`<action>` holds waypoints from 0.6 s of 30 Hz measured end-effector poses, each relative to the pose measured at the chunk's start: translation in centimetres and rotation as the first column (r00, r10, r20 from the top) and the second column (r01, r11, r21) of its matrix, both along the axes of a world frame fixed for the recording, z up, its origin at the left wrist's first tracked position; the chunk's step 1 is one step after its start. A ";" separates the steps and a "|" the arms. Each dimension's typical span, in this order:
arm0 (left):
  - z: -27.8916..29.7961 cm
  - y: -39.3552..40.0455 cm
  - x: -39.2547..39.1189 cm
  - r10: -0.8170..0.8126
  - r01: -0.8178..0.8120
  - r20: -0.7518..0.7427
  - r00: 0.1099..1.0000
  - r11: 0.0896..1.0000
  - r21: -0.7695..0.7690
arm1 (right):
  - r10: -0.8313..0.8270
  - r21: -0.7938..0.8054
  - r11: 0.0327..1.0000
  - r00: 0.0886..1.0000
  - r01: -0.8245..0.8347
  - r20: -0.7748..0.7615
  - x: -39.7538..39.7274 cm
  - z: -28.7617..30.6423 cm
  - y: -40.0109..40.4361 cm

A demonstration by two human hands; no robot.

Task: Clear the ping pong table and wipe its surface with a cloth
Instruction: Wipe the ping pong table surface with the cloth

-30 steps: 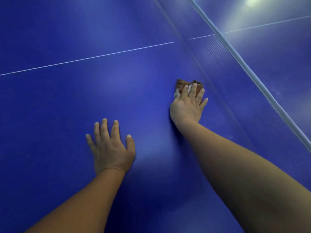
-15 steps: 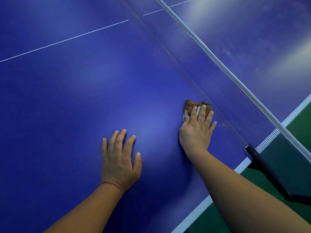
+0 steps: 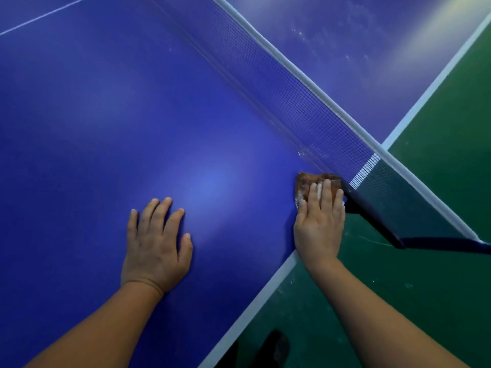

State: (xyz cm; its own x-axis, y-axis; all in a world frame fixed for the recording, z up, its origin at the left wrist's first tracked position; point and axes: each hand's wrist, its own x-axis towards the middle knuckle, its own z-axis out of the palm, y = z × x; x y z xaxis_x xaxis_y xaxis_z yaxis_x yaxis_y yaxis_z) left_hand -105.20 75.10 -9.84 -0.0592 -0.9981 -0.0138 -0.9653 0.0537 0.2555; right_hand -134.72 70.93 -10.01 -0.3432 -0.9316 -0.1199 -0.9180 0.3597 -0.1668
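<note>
Right hand point(image 3: 320, 224) has slid the cloth point(image 3: 309, 181) along the net line, from mid-table a second ago out to the table's side edge, and the view swung with it so the green floor point(image 3: 438, 288) now shows.

Nearest in view, the left hand point(image 3: 156, 248) lies flat on the table point(image 3: 106, 128), fingers spread a bit, holding nothing, looks like it's just bracing. Further out, the right hand has straight fingers pressing the brown cloth down, right at the corner where the white edge meets the net clamp point(image 3: 372, 216). Cloth sits just past the right fingertips, touching the foot of the net point(image 3: 292, 102).

My guess is this pass is out of room. The net runs diagonally up-left, so the next stroke probably heads back that way, right hand doing it.
</note>
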 end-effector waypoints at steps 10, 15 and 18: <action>0.2 0.0 -0.4 0.014 -0.014 0.016 1.000 1.000 0.024 | 0.097 -0.203 0.972 0.991 -0.114 -0.092 -5.5 -0.9 2.2; 0.3 -0.1 -0.4 0.020 -0.020 -0.004 1.000 0.999 0.030 | 0.192 -0.004 0.981 0.964 -0.195 -0.182 -11.2 -0.3 5.4; 0.3 0.0 -0.4 0.022 -0.021 -0.011 1.000 0.999 0.034 | 0.099 -0.024 0.994 0.985 -0.103 -0.141 -11.9 0.1 6.3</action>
